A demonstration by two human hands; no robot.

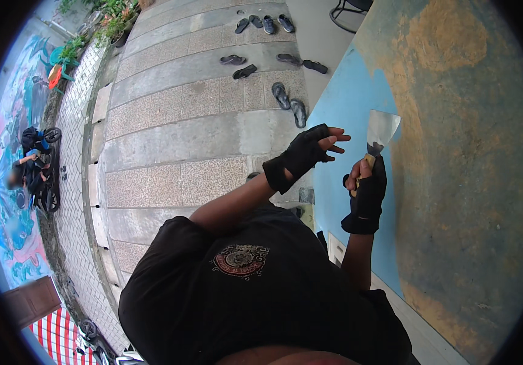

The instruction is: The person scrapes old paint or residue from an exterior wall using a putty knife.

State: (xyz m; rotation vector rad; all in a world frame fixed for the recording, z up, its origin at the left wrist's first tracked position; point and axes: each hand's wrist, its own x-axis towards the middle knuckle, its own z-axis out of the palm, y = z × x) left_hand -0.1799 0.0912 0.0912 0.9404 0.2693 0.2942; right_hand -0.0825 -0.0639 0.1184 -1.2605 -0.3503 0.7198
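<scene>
In my right hand (368, 191) is a scraper (383, 128) with a broad metal blade and a yellowish handle. The fingers wrap round the handle, and the blade points away from me, over the edge between light blue paint and a worn brown area of the wall (450, 158). Whether the blade touches the wall, I cannot tell. My left hand (307, 153) is raised to the left of the scraper, fingers stretched out and apart, holding nothing. Both hands wear black fingerless gloves.
Several sandals and shoes (281, 96) lie on the striped paving (176, 134) by the wall. A black-framed chair (349, 12) stands at the far end. Off to the left, a person sits by a motorbike (48, 164) before a painted wall. Potted plants (115, 30) stand beyond.
</scene>
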